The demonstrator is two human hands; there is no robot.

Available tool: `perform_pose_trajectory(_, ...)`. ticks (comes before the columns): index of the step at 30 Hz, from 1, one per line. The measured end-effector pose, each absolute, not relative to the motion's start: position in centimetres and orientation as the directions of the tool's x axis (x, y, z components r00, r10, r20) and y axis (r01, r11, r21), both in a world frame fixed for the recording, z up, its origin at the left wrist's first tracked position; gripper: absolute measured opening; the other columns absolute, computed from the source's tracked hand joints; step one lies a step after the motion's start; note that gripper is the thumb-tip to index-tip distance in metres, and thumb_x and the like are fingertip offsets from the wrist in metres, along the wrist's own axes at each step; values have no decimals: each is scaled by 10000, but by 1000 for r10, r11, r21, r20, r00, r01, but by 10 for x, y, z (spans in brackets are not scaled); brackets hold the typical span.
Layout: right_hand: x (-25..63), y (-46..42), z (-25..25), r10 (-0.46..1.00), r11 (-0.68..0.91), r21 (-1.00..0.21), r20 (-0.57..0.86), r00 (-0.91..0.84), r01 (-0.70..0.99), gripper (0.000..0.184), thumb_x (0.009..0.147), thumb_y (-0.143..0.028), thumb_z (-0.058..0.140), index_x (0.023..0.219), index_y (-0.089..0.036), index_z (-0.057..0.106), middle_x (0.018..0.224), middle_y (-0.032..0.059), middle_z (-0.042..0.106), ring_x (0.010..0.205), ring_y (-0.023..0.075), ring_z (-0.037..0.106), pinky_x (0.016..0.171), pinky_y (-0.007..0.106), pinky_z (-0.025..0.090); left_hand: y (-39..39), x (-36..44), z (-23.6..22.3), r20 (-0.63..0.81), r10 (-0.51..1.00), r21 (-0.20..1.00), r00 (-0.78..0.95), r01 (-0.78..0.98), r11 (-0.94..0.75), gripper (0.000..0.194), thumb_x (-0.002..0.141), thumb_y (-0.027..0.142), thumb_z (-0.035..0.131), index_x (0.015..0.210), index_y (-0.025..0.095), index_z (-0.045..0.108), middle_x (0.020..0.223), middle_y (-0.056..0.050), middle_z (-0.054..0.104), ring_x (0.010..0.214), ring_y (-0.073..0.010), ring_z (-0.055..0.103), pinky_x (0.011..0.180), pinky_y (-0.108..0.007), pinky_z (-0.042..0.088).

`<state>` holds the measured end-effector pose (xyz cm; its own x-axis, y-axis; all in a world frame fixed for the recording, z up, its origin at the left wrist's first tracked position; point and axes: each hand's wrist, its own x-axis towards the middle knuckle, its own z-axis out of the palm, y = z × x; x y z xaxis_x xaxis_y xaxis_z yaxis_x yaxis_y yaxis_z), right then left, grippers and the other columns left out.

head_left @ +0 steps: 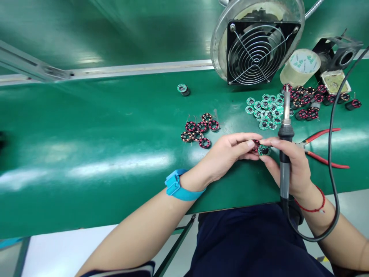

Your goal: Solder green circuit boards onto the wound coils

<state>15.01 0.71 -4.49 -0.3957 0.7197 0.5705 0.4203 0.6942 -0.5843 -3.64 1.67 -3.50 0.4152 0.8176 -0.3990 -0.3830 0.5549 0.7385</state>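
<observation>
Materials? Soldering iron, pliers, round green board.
The soldering iron has a bright metal shaft, probably steel, and a matte dark grip, plastic or rubber. The pliers have glossy red handles, likely plastic over metal. The round green board looks like coated fibreglass circuit board, judging by its green surface and pads, though it's too small to be sure.

Caged fan [256, 54] on green bench [86, 115]; tape roll [300, 67] beside it; metal stand [337, 52] behind tape; sponge tray [334, 81] just below; red-handled pliers [323, 148] lying right; lone coil [183, 89] mid-bench.
</observation>
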Motion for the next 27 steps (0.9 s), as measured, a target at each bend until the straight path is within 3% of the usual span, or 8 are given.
perform_pose_trajectory(4,147,7,-43,726,687,-546,545,-419,479,469,864,-157,625,1279,-298,461,1021,37,690,957,225,660,775,416,563,13,-32,-31,-411,807,730,424,-376,570,179,848,245,663,988,177,751,1003,-47,734,880,-128,678,823,-262,572)
perform_pose_trajectory(9,141,8,-42,762,645,-481,457,-458,593,360,900,-233,588,1244,-270,490,1009,51,687,841,217,611,689,382,527,8,-28,-30,-398,841,822,365,-266,504,219,912,264,549,984,158,726,1057,-55,722,974,-153,665,882,-292,555)
perform_pose_trajectory(13,140,7,-43,762,648,-473,422,-492,597,415,897,-218,584,1295,-260,473,1084,75,689,962,249,620,751,406,533,7,-29,-24,-314,876,905,367,-163,393,216,880,210,563,1073,160,644,1027,-54,708,943,-143,669,883,-297,543)
perform_pose_trajectory(16,143,8,-45,722,692,-473,467,-511,545,555,866,-215,632,1369,-260,402,1259,106,646,1093,270,618,843,452,531,17,-44,-16,-267,939,952,217,-90,292,326,796,148,632,1115,174,570,1009,-53,701,881,-133,671,810,-273,543)
perform_pose_trajectory(19,149,8,-47,727,686,-503,520,-449,526,617,841,-208,665,1390,-256,388,1282,123,637,1102,278,634,856,470,531,39,-81,-13,-144,984,985,-103,83,153,260,793,161,627,1049,161,577,1015,-62,695,906,-132,655,825,-263,519)
perform_pose_trajectory(21,154,8,-47,751,658,-539,523,-404,526,622,831,-197,676,1387,-254,403,1269,123,645,1078,279,646,848,470,534,56,-115,-17,-97,955,947,-281,270,175,205,780,143,619,983,147,599,964,-60,686,868,-129,637,803,-255,510)
perform_pose_trajectory(23,156,8,-46,763,644,-559,524,-379,523,622,824,-188,683,1383,-249,417,1259,128,649,1030,274,661,830,466,538,71,-145,-25,-161,932,826,-324,473,307,173,799,162,603,970,140,616,933,-64,680,791,-127,618,743,-258,508)
perform_pose_trajectory(27,157,6,-47,770,635,-572,521,-368,519,593,835,-195,668,1375,-246,428,1244,125,658,1012,279,671,813,468,551,91,-177,-39,-114,923,709,-369,620,336,242,854,228,554,1063,114,600,993,-111,655,802,-166,604,757,-313,508)
